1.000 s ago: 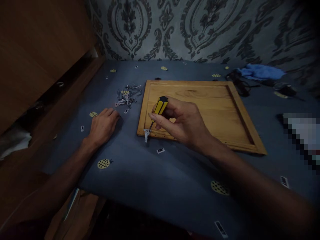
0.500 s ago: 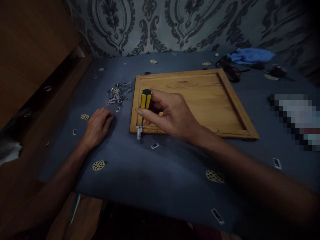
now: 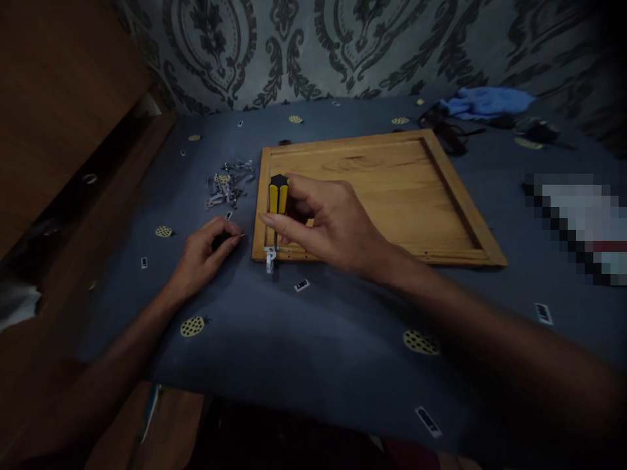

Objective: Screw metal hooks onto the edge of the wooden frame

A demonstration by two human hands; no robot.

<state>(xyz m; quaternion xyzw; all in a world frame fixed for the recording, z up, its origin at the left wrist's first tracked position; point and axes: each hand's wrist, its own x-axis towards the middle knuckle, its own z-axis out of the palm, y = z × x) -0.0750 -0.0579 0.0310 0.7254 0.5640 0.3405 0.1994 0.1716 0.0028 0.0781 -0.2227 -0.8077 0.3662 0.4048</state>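
My right hand (image 3: 326, 219) grips a yellow and black screwdriver (image 3: 279, 194), held upright with its shaft pointing down. The shaft's lower end meets a metal hinge (image 3: 270, 257) at the near left corner of a framed wooden panel (image 3: 392, 183). Part of the hinge sticks out past the panel's near edge. Left of the panel, my left hand (image 3: 208, 251) is closed in a pinch, with the thin pale tip of a small screw (image 3: 242, 235) showing at the fingertips. Beyond that hand lies a pile of metal hinges and fittings (image 3: 228, 186) on the cloth.
A blue patterned cloth (image 3: 304, 352) covers the surface. A blue rag (image 3: 487, 102) and dark glasses (image 3: 453, 137) lie at the back right. On the right is a pixelated item (image 3: 580, 222). Wooden furniture (image 3: 73, 85) stands along the left side, and a patterned wall covering (image 3: 337, 46) rises behind.
My left hand has moved right, toward the panel, and its fingers now pinch a small screw. My right hand keeps the screwdriver at the hinge. The whole view has shifted slightly.
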